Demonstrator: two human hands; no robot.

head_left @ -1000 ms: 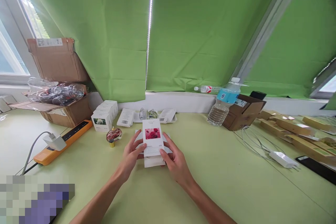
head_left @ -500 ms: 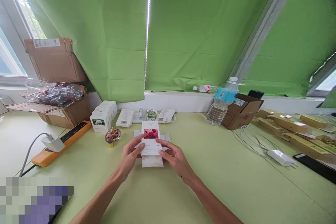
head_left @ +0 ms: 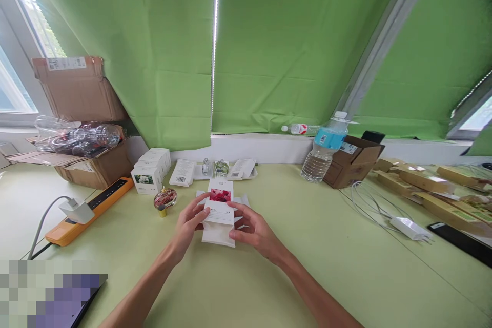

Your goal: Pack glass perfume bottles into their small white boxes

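Note:
Between my two hands is a white carton (head_left: pixel 219 215) with a red rose picture, its blank flap hanging toward me. My left hand (head_left: pixel 188 221) grips the carton's left edge, thumb on the front. My right hand (head_left: pixel 251 228) holds its right edge with thumb and fingers; some fingertips are hidden behind it. Behind the carton, white flattened card (head_left: pixel 243 201) lies on the table. To the left, a round pink glass perfume bottle (head_left: pixel 166 198) lies tipped, its gold cap (head_left: pixel 162 212) toward me.
White boxes (head_left: pixel 148 179) stand at the back left, near an orange power strip (head_left: pixel 90 210). Small glass bottles (head_left: pixel 222 168) sit on opened cartons by the wall. A large water bottle (head_left: pixel 325 148), a brown box (head_left: pixel 348 169), a charger (head_left: pixel 410 229) and a phone (head_left: pixel 463 243) are to the right.
The carton has tilted slightly, its lower flap swinging a little to the left. My right thumb has slid down toward the flap, and the right fingers have spread a bit.

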